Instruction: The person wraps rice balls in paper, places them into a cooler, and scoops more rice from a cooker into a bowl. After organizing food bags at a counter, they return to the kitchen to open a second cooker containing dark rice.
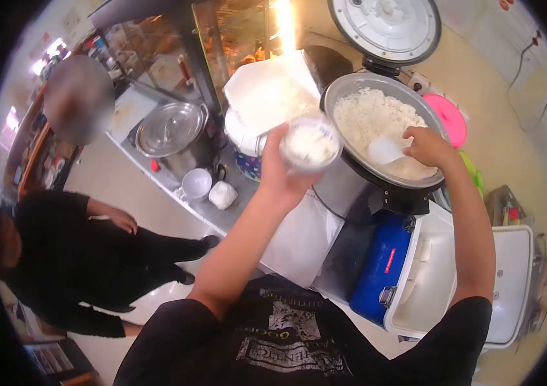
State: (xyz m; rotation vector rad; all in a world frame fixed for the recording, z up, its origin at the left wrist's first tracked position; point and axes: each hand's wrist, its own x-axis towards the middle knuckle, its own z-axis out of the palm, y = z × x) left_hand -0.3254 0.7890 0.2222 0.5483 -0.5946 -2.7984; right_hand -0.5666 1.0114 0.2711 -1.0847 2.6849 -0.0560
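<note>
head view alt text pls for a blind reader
The left hand holds a clear cup of rice beside an open rice cooker while the right hand holds a white paddle in its rice. Another person is at left.

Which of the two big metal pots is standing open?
The rice cooker, lid swung up, where the right hand holds a paddle and the left hand a cup of rice. The steel pot further left is lidded.

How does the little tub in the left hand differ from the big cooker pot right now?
The tub is small and clear; the cooker pot is wide, grey metal. The tub is held up by the left hand; the cooker pot sits in its cooker body. The right hand holds a white paddle in the cooker pot, not the tub. Both hold white rice.
</note>
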